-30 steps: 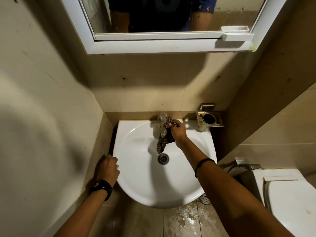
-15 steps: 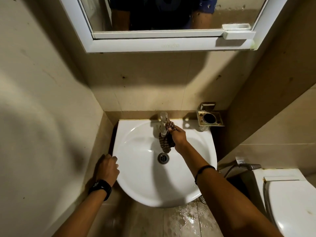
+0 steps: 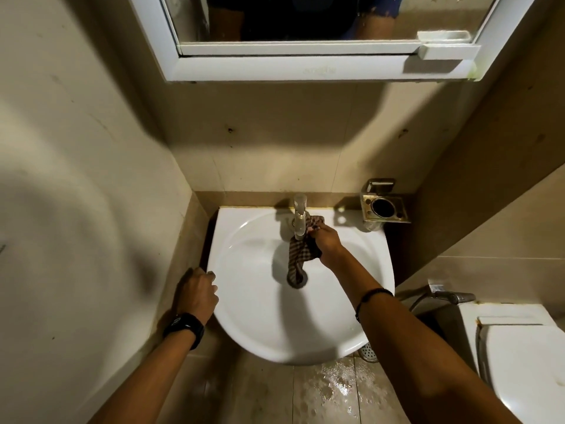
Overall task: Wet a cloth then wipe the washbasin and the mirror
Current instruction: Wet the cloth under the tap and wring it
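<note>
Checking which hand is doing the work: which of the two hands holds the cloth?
The right hand grips the checked cloth under the tap; the left hand only rests on the washbasin rim.

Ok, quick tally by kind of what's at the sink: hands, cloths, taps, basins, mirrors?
Hands: 2, the left hand and the right hand
Cloths: 1, the checked cloth
Taps: 1, the tap
Basins: 1, the washbasin
Mirrors: 1, the mirror
Total: 6

Dim, warm yellowish light from above and behind the camera. Big soft shadow on the wall at left, another under the mirror. Basin brightest, mild glare. Wide-angle bending at edges; focus slightly soft.
</note>
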